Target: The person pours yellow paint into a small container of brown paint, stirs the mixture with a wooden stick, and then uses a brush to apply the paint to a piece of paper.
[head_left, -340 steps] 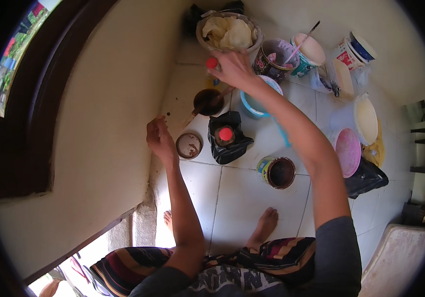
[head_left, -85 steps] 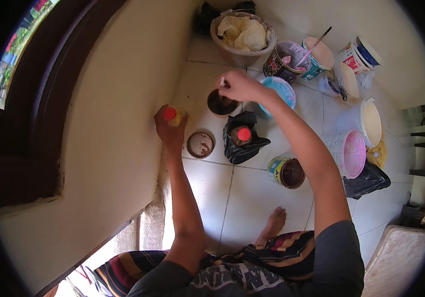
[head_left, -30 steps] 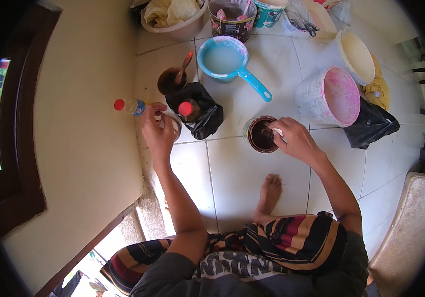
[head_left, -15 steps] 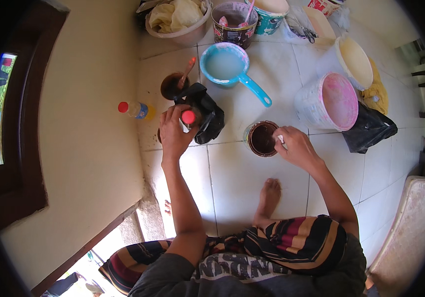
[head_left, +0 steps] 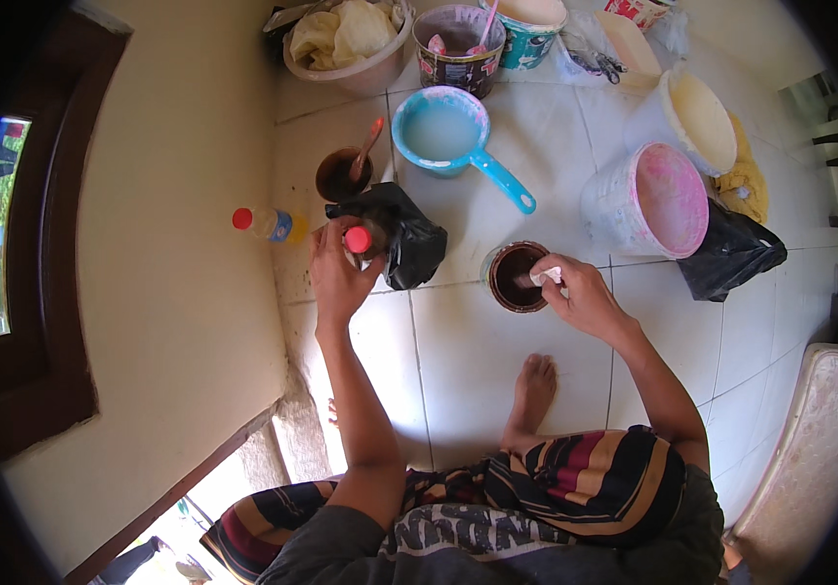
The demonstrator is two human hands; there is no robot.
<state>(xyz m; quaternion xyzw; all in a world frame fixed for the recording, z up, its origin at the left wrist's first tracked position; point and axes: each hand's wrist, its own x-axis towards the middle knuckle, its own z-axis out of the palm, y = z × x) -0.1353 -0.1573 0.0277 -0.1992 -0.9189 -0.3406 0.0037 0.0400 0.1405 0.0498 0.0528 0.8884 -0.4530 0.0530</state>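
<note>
My left hand [head_left: 338, 283] is curled round a bottle with a red cap [head_left: 358, 239], seen from above, its body mostly hidden by my fingers. Touching or just beside it is a crumpled black plastic bag [head_left: 414, 244]. My right hand [head_left: 583, 300] pinches a white-handled tool [head_left: 546, 277], whose lower end reaches into a round pot of dark brown liquid [head_left: 517, 292]; the tip is hidden, so I cannot tell its kind. Left of the bag lies a second red-capped bottle [head_left: 273, 225] with yellow contents. A dark bowl [head_left: 336, 180] holding a reddish-handled brush or stick stands farther back.
A blue dipper [head_left: 441, 132] of cloudy liquid stands beyond the pot. Paint-stained buckets [head_left: 624, 200] and another black bag [head_left: 731, 253] are at the right. More tubs and a basin of cloth [head_left: 351, 68] line the back. A wall [head_left: 185, 244] bounds the left; my bare foot [head_left: 533, 395] is near the pot.
My left hand and the red-capped bottle have shifted slightly left. The white-handled tool has tilted in the pot and more of its handle shows.
</note>
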